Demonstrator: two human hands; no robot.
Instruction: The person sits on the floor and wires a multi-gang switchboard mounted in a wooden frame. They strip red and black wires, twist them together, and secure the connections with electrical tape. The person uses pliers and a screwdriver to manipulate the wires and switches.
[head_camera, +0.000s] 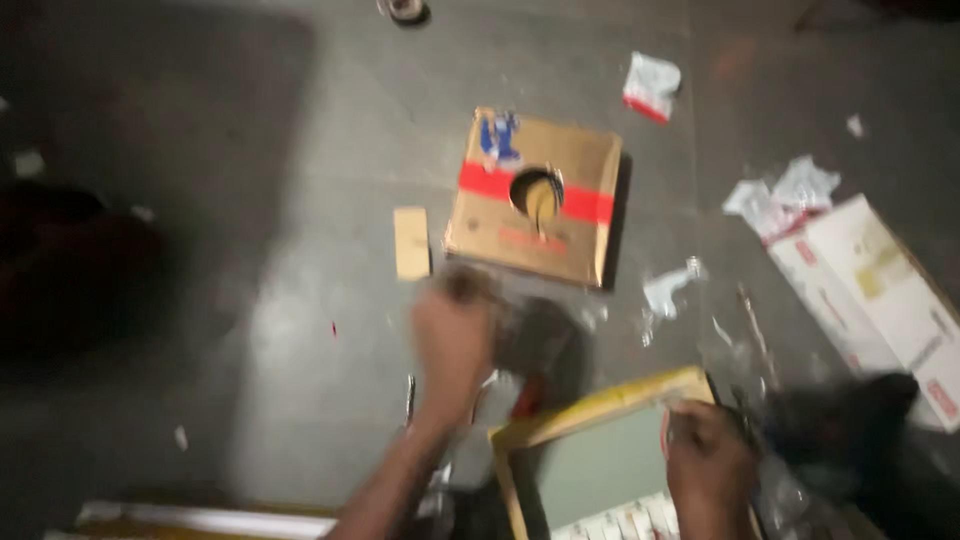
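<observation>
Motion blur: left hand (452, 345) fisted on unclear object; right hand (708, 462) grips box (590, 465).

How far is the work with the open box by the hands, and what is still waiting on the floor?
Done: the open box near the right hand shows a bare grey inside, with white packs at its lower edge. In hand: the left hand is raised and blurred, gripping something I cannot make out. Left: the brown box with a red band, a white carton and torn wrappers lie on the floor.
</observation>
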